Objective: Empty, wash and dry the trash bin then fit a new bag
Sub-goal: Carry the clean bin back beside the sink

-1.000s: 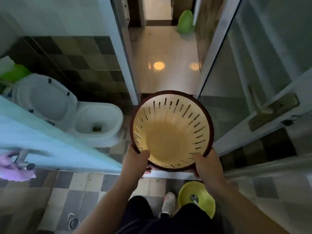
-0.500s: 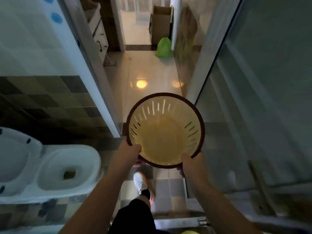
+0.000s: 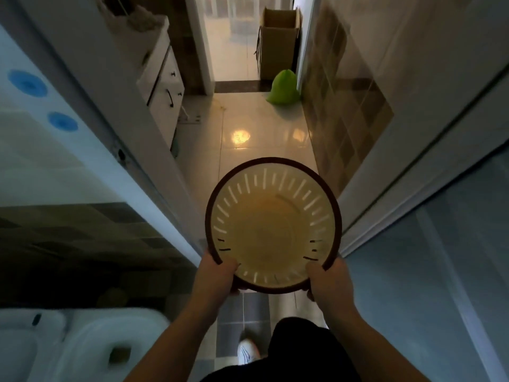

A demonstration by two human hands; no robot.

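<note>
At frame centre you carry the empty slotted plastic trash bin (image 3: 272, 230), your left hand (image 3: 216, 274) and right hand (image 3: 329, 282) curled round its dark near rim: judged light, stiff and perhaps wet-slippery, it is best gripped at that rim.

Both arms extended forward; left hand (image 3: 217, 274) and right hand (image 3: 329, 282) grip bin (image 3: 272, 232) rim, thumbs inside.

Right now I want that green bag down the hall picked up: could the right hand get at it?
Probably not: the right hand grips the bin, and the green bag lies far down the hallway floor by the cardboard box.
</note>
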